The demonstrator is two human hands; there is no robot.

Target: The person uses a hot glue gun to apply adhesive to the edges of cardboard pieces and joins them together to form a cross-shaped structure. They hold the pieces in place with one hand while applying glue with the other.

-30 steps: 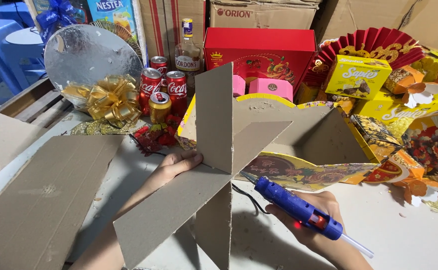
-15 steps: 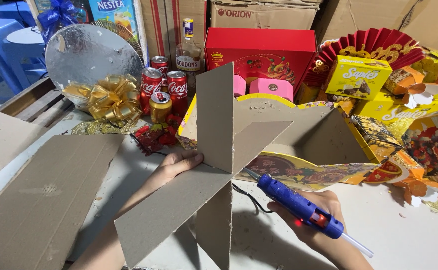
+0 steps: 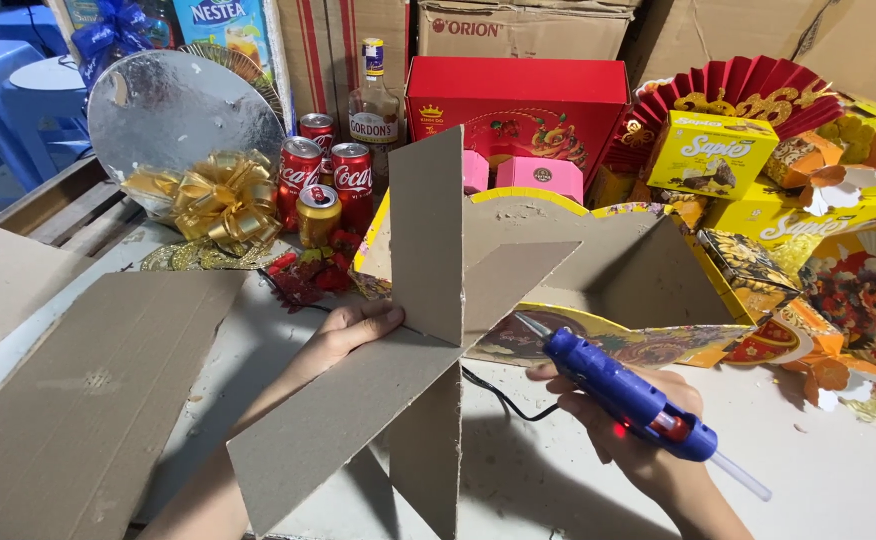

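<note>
- Crossed cardboard panels (image 3: 428, 340) stand near centre on the pale table (image 3: 838, 470): two flat brown sheets slotted through each other, one upright, one slanting from near left up to far right.
- Left hand (image 3: 343, 335) presses on the slanting sheet just left of the joint, fingers flat against the board. Likely bracing the cross so it stays square; it grips nothing closed.
- Right hand (image 3: 638, 425) is wrapped around the blue glue gun (image 3: 623, 395), small red light showing on its body. Nozzle points up-left at the joint, close to it; contact cannot be told.
- Clear glue stick (image 3: 740, 475) juts from the gun's back; black cord (image 3: 493, 395) trails left toward the panels.
- Just behind the cross: an open cardboard box (image 3: 618, 265) with a yellow scalloped rim.
- Near left: a large flat cardboard sheet (image 3: 88, 390) lying on the table.
- Far left: gold ribbon bow (image 3: 213, 200) against a silver round board (image 3: 183, 105); red drink cans (image 3: 323, 175) beside it, glass bottle (image 3: 370, 105) behind them.
- Far centre: red gift box (image 3: 518, 100), pink boxes in front of it.
- Far right: red paper fan (image 3: 748, 95), yellow snack boxes (image 3: 713, 155) heaped below it.
</note>
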